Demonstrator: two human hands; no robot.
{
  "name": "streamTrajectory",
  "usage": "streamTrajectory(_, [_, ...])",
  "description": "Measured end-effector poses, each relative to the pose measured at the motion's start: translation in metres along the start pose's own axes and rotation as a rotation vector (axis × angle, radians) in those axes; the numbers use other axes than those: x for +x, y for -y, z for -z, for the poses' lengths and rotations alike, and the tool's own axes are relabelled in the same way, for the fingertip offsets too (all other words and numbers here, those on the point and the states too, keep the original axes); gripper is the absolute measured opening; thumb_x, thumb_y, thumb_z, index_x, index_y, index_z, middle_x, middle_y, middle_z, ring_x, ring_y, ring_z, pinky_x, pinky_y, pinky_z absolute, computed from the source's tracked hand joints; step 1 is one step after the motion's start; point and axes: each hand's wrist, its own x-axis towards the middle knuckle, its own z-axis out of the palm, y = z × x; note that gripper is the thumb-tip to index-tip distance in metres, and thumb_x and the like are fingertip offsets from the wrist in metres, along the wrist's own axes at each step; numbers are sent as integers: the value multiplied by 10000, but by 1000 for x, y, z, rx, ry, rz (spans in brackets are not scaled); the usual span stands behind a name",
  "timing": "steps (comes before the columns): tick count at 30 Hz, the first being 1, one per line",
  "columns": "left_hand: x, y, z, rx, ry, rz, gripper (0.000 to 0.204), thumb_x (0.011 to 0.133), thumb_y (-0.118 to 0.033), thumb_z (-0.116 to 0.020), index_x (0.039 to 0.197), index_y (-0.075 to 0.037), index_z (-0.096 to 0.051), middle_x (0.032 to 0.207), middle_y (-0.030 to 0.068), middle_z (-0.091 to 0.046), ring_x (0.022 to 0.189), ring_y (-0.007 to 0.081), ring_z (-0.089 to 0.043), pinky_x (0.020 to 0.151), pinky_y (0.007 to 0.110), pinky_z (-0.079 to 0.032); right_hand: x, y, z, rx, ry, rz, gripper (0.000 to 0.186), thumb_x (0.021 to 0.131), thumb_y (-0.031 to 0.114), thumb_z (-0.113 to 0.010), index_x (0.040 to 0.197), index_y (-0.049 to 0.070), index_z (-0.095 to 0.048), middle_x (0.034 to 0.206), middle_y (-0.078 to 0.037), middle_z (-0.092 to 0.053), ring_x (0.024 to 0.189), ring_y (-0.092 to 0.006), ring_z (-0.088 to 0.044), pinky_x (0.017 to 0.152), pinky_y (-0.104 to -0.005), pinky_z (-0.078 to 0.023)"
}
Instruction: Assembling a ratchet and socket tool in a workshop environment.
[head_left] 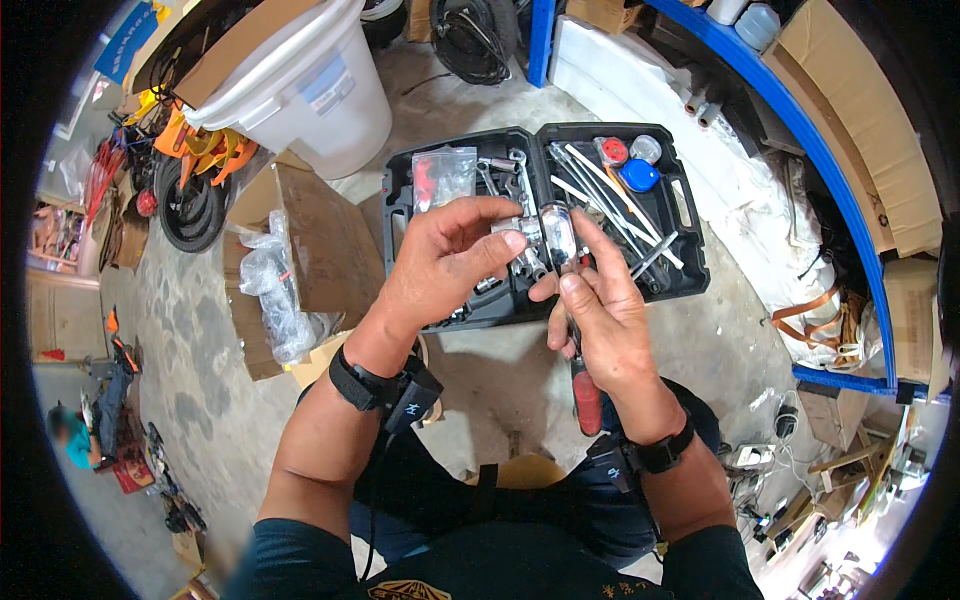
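The left hand (450, 262) covers most of the small silver part (512, 228) at its fingertips, so its shape stays unclear. Under the right hand (600, 310) the tool's shaft is hidden; only the red handle (587, 400) shows below the palm. Behind the fingers, the sockets in the black case (545, 215) are too small to sort, possibly mixed bits.

We see a clear plastic bag (443, 176) of red parts in the open case, a blue-and-white label (325, 84) on the white bucket, cardboard boxes (318, 238) left.
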Motion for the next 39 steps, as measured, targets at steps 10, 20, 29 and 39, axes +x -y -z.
streamTrajectory(10, [-7, -4, -1, 412, -48, -194, 332, 850, -117, -748, 1137, 7, -635, 1033, 49, -675, 898, 101, -618, 772, 260, -508, 0, -3, -1, 3, 12, -17, 528, 1029, 170, -456, 1519, 163, -259, 936, -86, -626, 550, -50, -512, 459, -175, -410])
streamTrajectory(20, [-4, -3, -4, 459, -61, -261, 358, 846, -133, -758, 1149, 0, -619, 1014, 60, -670, 845, 117, -629, 716, 258, -516, 2, -4, 0, 34, 14, -12, 535, 1026, 189, -473, 1515, 164, -257, 930, -91, -627, 538, -50, -508, 452, -182, -408])
streamTrajectory(29, [-6, 1, -9, 334, -76, -215, 349, 847, -87, -752, 1156, -1, -614, 991, 47, -667, 815, 101, -608, 693, 238, -493, 1, -1, -2, -7, -20, -22, 530, 1024, 134, -445, 1515, 164, -249, 924, -85, -636, 532, -50, -513, 441, -179, -409])
streamTrajectory(39, [-3, 0, -7, 166, -84, -3, 318, 856, -108, -745, 1121, 17, -622, 1005, 67, -663, 816, 121, -623, 682, 244, -503, 1, 1, -1, 10, -29, -13, 541, 1015, 109, -451, 1516, 167, -253, 934, -83, -626, 537, -50, -499, 450, -182, -409])
